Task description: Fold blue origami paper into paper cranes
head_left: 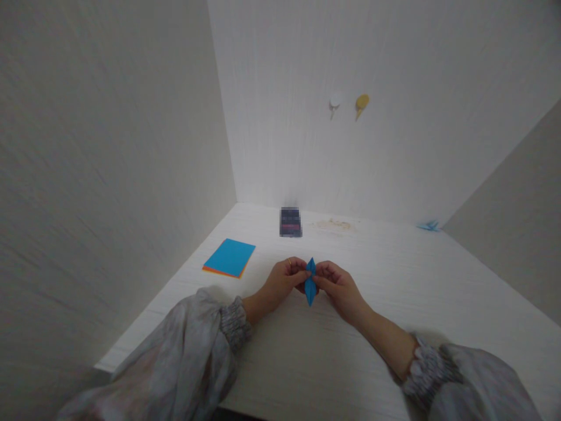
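A small piece of folded blue origami paper [310, 291] stands between my two hands, narrow and pointed at its top and bottom ends. My left hand [287, 279] pinches its left side between thumb and fingers; a ring shows on one finger. On the other side, my right hand [336, 283] grips the paper's right edge the same way. Both thumbs press near the middle of the fold, and the fingertips behind it are partly hidden. To the left lies a stack of square paper [229, 257], blue on top with orange and yellow edges underneath.
A dark pixelated rectangular object [290, 222] lies near the back wall. Beside it is a brownish mark [337, 224] on the white table [385, 269]. A folded blue paper piece [429, 225] sits in the back right corner. White [334, 105] and yellow hooks [362, 103] are on the wall.
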### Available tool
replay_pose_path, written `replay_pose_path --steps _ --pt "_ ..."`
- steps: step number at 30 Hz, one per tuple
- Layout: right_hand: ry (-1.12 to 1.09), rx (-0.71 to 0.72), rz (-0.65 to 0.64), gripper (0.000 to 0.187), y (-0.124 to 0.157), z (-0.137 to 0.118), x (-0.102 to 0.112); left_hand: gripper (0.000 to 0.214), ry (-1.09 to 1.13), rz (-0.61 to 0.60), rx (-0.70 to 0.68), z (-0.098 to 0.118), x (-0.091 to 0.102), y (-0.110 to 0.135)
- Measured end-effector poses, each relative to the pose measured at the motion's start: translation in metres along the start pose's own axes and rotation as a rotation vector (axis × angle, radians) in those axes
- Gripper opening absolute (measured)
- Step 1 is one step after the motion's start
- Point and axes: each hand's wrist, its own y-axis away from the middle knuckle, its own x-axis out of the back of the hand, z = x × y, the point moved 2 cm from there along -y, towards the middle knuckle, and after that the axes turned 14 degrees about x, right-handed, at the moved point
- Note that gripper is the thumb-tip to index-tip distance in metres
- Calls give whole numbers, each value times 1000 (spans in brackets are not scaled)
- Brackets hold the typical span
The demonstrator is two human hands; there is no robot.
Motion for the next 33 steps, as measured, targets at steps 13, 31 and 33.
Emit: replay_pose_path --steps 13,31,33 --pt "-45 24 19 12 1 1 2 26 19 -70 -39 2 -1 4" --pt "-145 34 46 7 1 -2 2 20 88 -85 -45 1 0 5" --pt "-119 43 45 7 2 -2 2 19 99 -100 -57 2 1 6"
